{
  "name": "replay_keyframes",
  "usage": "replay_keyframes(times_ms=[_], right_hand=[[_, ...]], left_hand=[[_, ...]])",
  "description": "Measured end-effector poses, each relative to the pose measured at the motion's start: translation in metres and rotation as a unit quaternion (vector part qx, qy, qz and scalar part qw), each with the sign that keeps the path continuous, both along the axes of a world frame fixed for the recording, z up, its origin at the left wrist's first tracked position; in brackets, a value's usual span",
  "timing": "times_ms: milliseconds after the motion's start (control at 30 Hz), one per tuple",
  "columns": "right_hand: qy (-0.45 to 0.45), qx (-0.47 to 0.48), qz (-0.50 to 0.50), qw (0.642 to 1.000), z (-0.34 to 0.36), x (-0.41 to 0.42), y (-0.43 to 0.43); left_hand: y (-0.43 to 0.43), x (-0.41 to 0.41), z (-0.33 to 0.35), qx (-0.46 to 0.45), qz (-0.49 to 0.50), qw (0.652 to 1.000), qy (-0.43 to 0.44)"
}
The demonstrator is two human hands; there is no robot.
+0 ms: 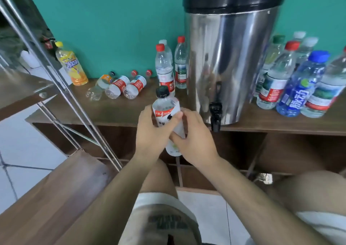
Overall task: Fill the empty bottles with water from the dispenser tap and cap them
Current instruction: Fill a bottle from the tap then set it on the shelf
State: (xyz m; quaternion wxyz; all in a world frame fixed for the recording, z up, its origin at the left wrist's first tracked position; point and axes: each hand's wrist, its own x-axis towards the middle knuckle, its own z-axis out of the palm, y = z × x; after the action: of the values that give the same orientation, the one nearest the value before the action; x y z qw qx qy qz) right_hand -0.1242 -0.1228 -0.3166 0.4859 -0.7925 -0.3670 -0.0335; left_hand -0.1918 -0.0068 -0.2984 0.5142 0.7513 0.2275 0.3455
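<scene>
Both hands are wrapped round the same bottle [165, 107]: left hand [149, 132] grips it over the label, right hand [194, 140] grips lower down. Black cap is on, and it's held upright just left of the dispenser [230, 67] and its tap [215, 113], in front of the table [112, 112] edge. Left of the dispenser, three bottles lie on their sides [118, 86]; a bunch of standing bottles [277, 76] crowds its right.

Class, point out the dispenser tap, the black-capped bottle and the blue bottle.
dispenser tap [215, 112], head view, on its black spout.
black-capped bottle [162, 91], head view, on its black cap.
blue bottle [297, 97], head view, on its label.
</scene>
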Motion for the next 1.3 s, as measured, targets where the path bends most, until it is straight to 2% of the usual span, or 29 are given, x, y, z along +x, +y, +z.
replay_keyframes(times_ms=[200,333,600,700,833,967,1133,1233,1300], right_hand=[[0.0,-0.016,-0.011,1.0,-0.025,-0.025,-0.079],[0.001,-0.051,0.006,0.999,-0.049,-0.031,-0.109],[0.128,-0.028,-0.015,0.991,-0.104,-0.029,-0.142],[0.162,-0.063,-0.049,0.984,-0.108,-0.021,-0.145],[0.115,-0.171,-0.098,0.974,-0.106,-0.013,-0.147],[0.051,-0.27,-0.149,0.95,-0.102,-0.008,-0.151],[-0.042,-0.349,-0.192,0.916,-0.104,-0.013,-0.143],[-0.028,-0.388,-0.235,0.891,-0.106,-0.009,-0.136],[-0.021,-0.392,-0.235,0.889,-0.106,-0.005,-0.133]], left_hand=[[-0.064,-0.014,-0.038,-0.045,-0.091,0.994,0.028],[-0.082,-0.008,-0.062,-0.035,-0.14,0.988,0.052],[-0.107,-0.001,-0.13,-0.04,-0.176,0.976,0.121],[-0.112,-0.007,-0.152,-0.049,-0.188,0.97,0.146],[-0.118,-0.009,-0.162,-0.019,-0.209,0.962,0.174],[-0.128,-0.016,-0.153,0.065,-0.242,0.951,0.18],[-0.13,-0.014,-0.163,0.071,-0.234,0.944,0.221],[-0.132,-0.011,-0.167,0.132,-0.22,0.928,0.269],[-0.13,-0.008,-0.167,0.14,-0.218,0.927,0.27]])
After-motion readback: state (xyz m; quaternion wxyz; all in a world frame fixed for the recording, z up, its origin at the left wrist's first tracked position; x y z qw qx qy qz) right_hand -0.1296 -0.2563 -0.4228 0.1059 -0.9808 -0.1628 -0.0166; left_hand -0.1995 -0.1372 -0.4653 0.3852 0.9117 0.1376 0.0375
